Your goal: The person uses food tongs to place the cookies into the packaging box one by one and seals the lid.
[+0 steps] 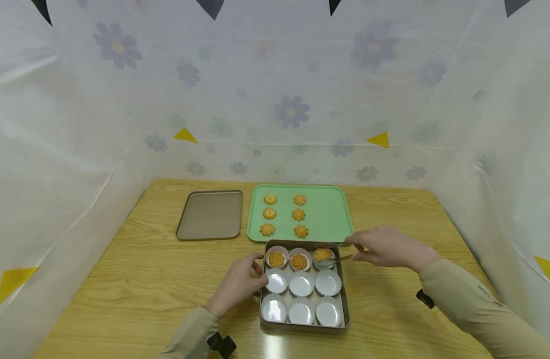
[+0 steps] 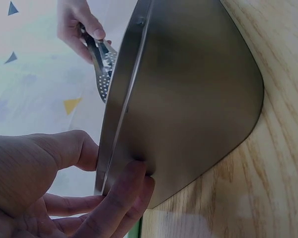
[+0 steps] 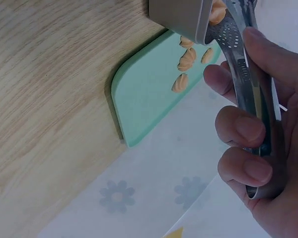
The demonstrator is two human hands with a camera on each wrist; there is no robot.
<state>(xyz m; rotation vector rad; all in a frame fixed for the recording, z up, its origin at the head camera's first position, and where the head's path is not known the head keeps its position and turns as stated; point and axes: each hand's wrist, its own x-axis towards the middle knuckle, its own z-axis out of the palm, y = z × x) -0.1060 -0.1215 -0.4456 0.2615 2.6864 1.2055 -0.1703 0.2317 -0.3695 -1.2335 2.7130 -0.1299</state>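
The pan (image 2: 188,89) is pinched at its left wall by the left hand (image 1: 241,281), likely for steadiness; tongs (image 3: 246,99) are gripped in the right hand (image 1: 387,247), at a cookie (image 1: 321,254) by the far right cup (image 1: 321,266)

Not a word, label, brand or number can be read here: nothing legible on the mint-green rectangular tray (image 1: 328,214) at the yellowish wood-grain worktop's (image 1: 144,279) far edge, nor on the deep brown metal tin (image 1: 304,328) nearer the front.
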